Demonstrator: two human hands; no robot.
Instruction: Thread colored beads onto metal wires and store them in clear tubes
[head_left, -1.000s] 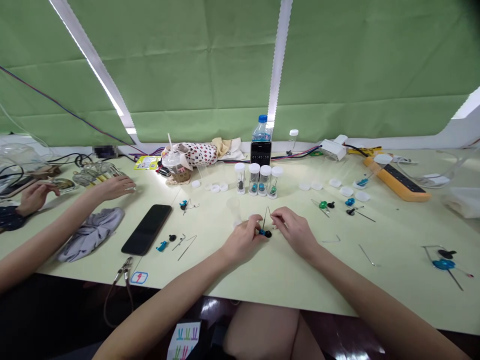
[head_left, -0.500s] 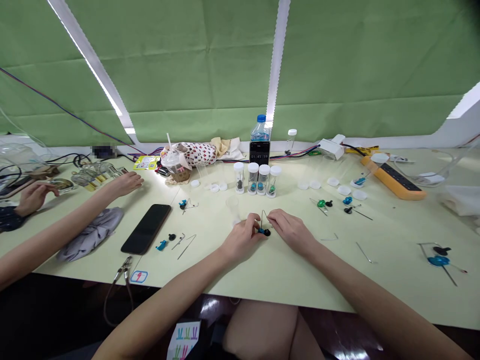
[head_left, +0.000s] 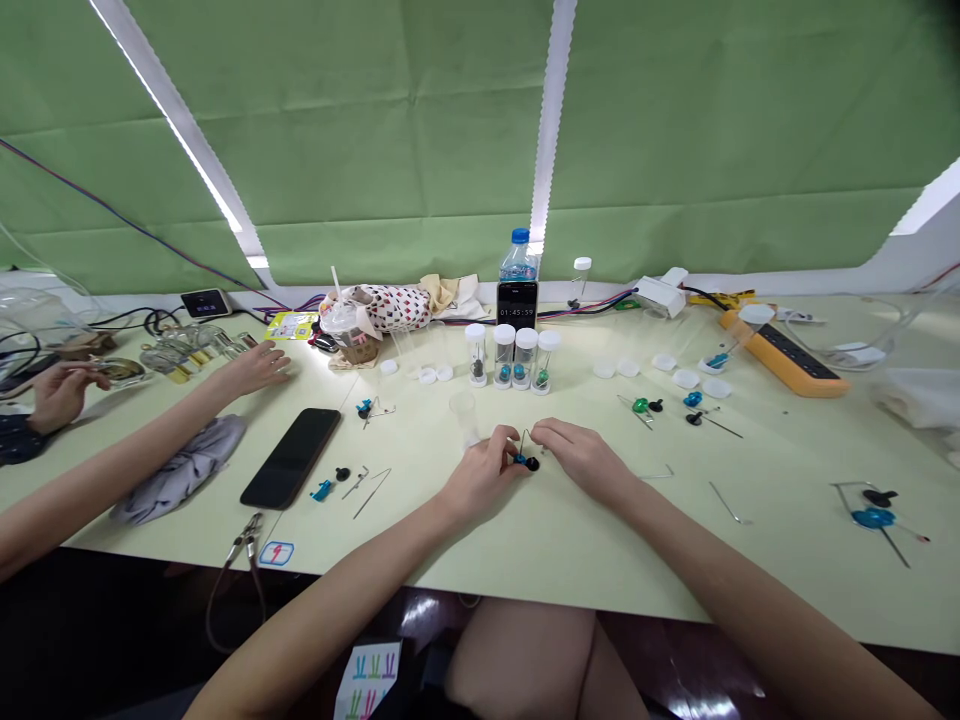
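Low over the table, my left hand (head_left: 489,465) pinches a small blue plastic part (head_left: 519,459) between thumb and fingers. A round black part (head_left: 532,464) sits against its right side. From the blue part a thin bent metal wire (head_left: 523,440) rises, its top bend near the fingers of my right hand (head_left: 571,450). Those right fingers are curled together beside the wire, and what lies between them is too small to make out. Just behind my left hand, a clear tube (head_left: 463,415) stands on the table.
Several white-capped tubes (head_left: 503,358) stand before a phone with a timer (head_left: 517,303). Loose blue parts (head_left: 322,490) and wires (head_left: 373,492) lie left, with a dark phone (head_left: 291,458). More parts (head_left: 874,518) lie right, near an orange power strip (head_left: 787,360). A co-worker's hand (head_left: 251,370) reaches in from the left.
The wire's top bend sits slightly lower and my right fingers have shifted slightly left. My left hand keeps its pinch on the blue part.
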